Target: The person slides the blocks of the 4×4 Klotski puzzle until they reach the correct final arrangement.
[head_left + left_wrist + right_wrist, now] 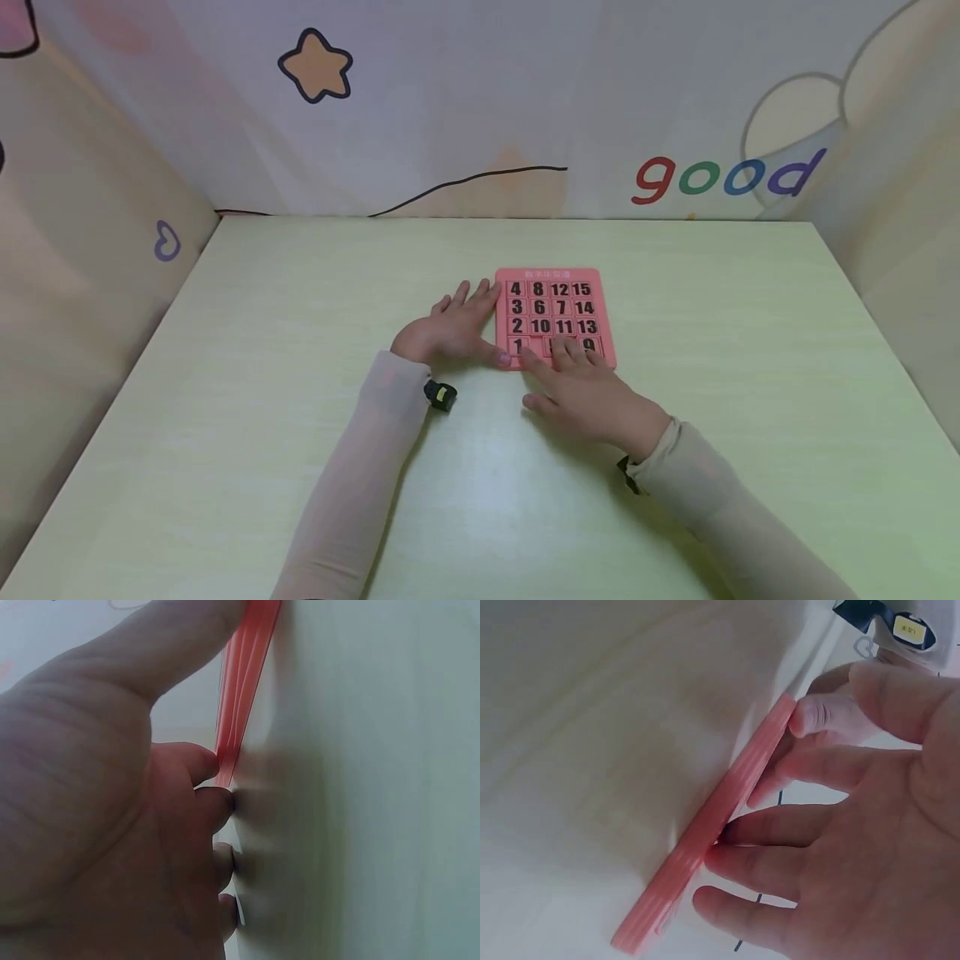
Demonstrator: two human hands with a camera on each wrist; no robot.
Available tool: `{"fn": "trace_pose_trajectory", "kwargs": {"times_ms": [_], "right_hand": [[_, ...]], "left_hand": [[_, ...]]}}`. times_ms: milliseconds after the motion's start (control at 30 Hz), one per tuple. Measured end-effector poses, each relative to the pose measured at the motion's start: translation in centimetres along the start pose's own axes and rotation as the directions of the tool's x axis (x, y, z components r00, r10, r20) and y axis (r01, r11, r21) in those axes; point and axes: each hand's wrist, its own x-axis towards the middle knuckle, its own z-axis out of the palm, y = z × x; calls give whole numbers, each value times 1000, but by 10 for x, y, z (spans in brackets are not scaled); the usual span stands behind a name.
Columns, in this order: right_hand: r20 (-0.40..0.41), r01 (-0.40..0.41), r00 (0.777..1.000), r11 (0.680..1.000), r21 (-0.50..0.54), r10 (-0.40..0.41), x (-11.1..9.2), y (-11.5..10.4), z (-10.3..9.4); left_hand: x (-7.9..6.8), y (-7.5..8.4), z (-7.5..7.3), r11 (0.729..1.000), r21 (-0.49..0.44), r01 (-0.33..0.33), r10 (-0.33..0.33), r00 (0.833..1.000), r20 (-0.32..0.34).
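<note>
A pink number sliding puzzle (607, 325) lies flat on the table, its black-numbered tiles facing up. My left hand (456, 329) is spread along its left side, the thumb touching the lower left corner and a fingertip against the edge near the top. In the left wrist view the puzzle's pink side (244, 682) shows beside the thumb. My right hand (588, 402) reaches over the bottom row with fingers extended, fingertips on or just above the tiles. They partly cover that row; a gap shows right of the 1 tile (517, 346). In the right wrist view the fingers (780, 866) extend over the puzzle's edge.
The pale green table (750, 333) spreads around the puzzle. Behind it stands a printed backdrop (450, 100) with a star and the word "good", and more printed panels flank both sides. A dark strap device (441, 396) sits at the left wrist.
</note>
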Motion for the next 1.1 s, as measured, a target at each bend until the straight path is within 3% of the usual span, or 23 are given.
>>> {"fn": "trace_pose_trajectory", "kwargs": {"times_ms": [267, 633, 800, 1100], "right_hand": [[-70, 102, 992, 995, 16, -100, 4, 0, -1], [-30, -104, 994, 994, -42, 103, -3, 13, -14], [5, -124, 992, 992, -13, 124, -2, 12, -10], [-24, -172, 985, 985, -16, 172, -3, 9, -6]], "left_hand": [[-1, 2, -2, 1000, -3, -13, 13, 1000, 6], [-3, 2, 0, 999, -36, 7, -8, 1000, -10], [-2, 1, 1, 999, -35, 3, -3, 1000, -15], [-2, 4, 2, 999, -45, 12, -12, 1000, 1]]}}
